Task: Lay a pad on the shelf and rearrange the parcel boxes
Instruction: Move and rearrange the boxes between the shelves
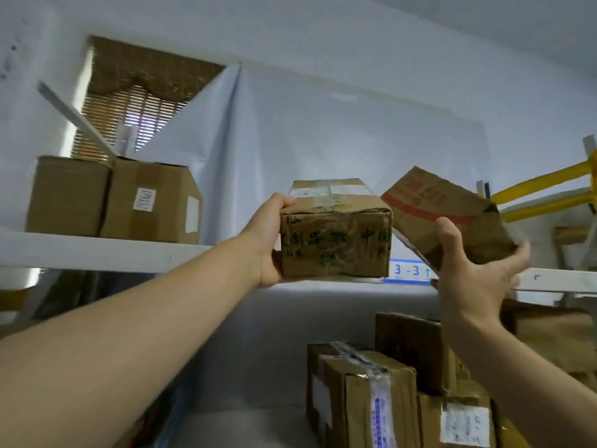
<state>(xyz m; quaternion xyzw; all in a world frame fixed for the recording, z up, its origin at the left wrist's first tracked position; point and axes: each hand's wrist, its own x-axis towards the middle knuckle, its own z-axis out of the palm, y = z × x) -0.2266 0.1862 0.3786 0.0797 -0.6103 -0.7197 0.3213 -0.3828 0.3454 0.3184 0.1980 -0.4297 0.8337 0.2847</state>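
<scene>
Parcel boxes [336, 240] held, shelf [97, 250] ahead

Creased matt cardboard box [336, 240], glossy tape [381, 405]

We see the left hand [266, 244] gripping a taped box with green writing [336, 240] at the front edge of the white shelf [97, 252]. Just right of that box, the right hand [475, 270] holds a tilted box with red print [452, 218]. Far left of it, two brown boxes [113, 198] sit on the shelf. Below it, more parcels [387, 389] are stacked.
</scene>
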